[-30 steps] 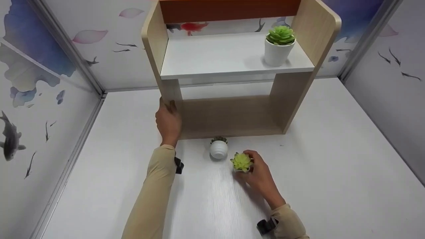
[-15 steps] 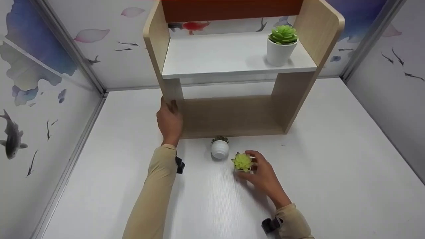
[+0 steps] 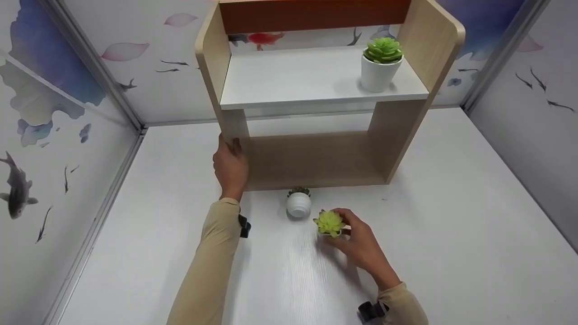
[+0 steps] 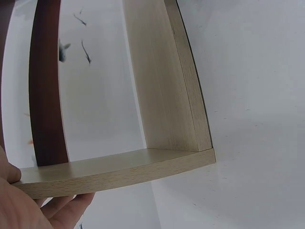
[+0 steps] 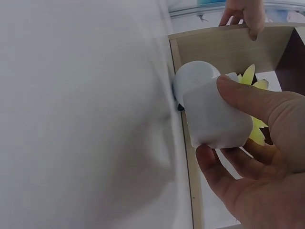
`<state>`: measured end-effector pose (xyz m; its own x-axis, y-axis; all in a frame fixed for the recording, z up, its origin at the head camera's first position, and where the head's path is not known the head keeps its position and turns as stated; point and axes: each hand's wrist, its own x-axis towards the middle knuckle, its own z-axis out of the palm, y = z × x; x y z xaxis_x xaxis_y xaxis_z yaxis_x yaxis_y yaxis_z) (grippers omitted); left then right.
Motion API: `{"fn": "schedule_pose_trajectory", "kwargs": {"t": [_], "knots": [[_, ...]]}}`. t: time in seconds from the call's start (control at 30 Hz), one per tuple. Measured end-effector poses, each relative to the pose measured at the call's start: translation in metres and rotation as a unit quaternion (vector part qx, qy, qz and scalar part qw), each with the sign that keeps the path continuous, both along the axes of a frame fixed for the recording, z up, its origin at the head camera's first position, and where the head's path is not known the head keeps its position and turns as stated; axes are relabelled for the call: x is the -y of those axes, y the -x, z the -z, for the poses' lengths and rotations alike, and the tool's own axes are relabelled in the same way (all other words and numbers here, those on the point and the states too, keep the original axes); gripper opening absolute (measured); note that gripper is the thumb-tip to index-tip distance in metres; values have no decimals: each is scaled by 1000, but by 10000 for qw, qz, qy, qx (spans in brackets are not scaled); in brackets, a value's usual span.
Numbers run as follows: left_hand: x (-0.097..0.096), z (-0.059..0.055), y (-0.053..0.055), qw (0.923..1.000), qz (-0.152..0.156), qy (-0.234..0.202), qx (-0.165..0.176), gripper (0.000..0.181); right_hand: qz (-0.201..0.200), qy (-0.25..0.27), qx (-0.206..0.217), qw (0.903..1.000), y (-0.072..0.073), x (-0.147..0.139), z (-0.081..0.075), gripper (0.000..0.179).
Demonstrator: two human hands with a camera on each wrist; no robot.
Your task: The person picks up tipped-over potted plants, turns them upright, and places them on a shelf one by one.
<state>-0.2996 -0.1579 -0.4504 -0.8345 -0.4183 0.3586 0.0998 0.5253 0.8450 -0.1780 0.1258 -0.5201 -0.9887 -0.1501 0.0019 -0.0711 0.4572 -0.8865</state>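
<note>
Small white round pot point(image 3: 298, 205) sits just left of the right hand point(image 3: 361, 246), light wooden shelf unit point(image 3: 316, 158) right behind it.

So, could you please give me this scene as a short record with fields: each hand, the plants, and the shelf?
left hand: left hand grips the left side panel of the wooden shelf unit
right hand: right hand holds the yellow-green succulent pot, fingers curled round its white pot
other plant on table: small round white pot, standing just in front of the shelf unit
plant on shelf: green succulent in a white pot, right end of the white shelf board
surface: white table
</note>
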Motion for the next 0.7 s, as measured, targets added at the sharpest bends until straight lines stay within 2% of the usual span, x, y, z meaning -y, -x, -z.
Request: {"fn": "schedule_pose_trajectory", "kwargs": {"t": [0.2,0.7], "knots": [[0,0,0,10000,-14,17,-51,42,24,92,-32,9999,-5,-1,-30,63],[1,3,2,10000,-35,12,-47,41,17,694,-775,9946,-24,1,-114,65]]}}
